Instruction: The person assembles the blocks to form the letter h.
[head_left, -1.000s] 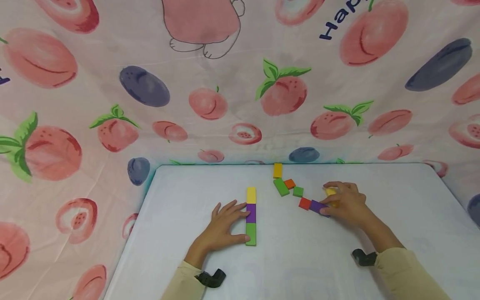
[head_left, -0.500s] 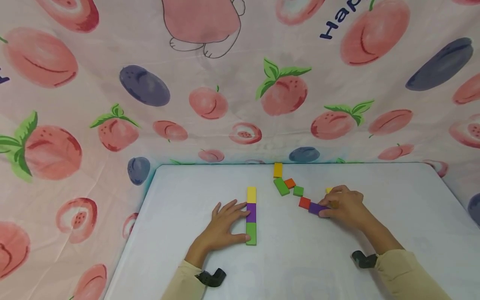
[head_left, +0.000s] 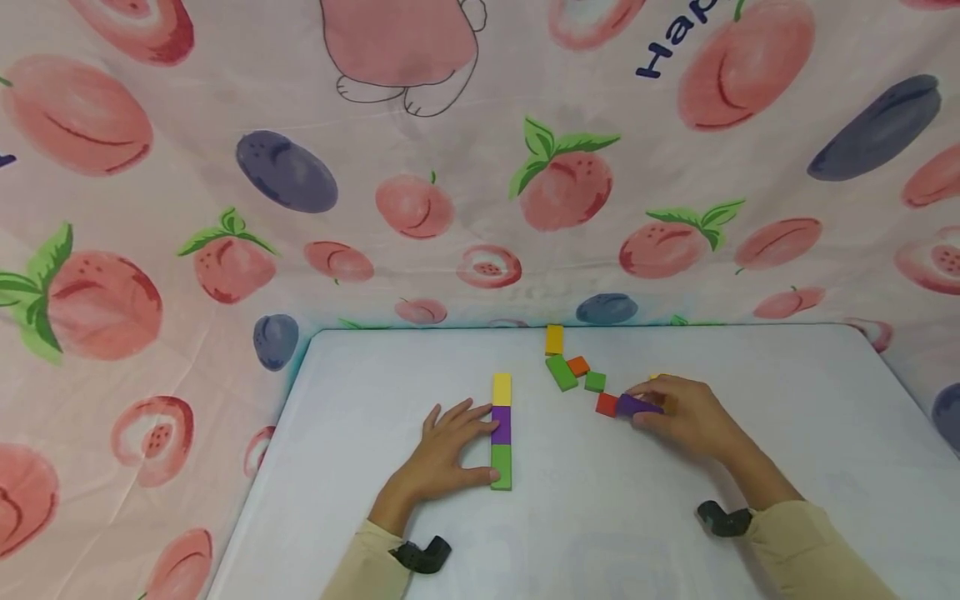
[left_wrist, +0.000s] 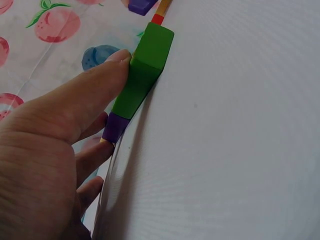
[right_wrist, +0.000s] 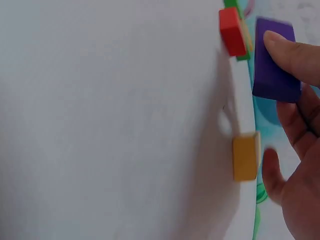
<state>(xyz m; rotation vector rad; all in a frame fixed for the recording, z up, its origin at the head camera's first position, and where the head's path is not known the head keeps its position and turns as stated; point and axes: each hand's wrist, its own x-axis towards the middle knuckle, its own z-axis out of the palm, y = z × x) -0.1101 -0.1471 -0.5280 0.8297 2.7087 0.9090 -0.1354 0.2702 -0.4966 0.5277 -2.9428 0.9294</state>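
A: Where are the person's hands?

B: Well apart. The right hand pinches the held purple block between thumb and fingers. The left hand is at nine o'clock from a row, fingers spread. Its thumb touches the row's green block, and a fingertip touches the row's purple block.

A: What else is in that row?

B: The row's yellow block, at the twelve o'clock end. The green one is at six.

A: And the pinched block?

B: At three o'clock from the row, across the white table.

A: Is anything in the way?

B: The red block is, at nine o'clock from the pinched one. The right wrist view shows a gap between them. At eleven o'clock from the red is the small green block. Next, at ten, comes the orange block, beside the big green block. The far yellow block is at twelve, by the table's edge.

A: Is anything tucked away?

B: Another yellow block, at one o'clock from the pinched one. From above, the hand covers most of it. Behind everything, at twelve, hangs a fruit cloth.
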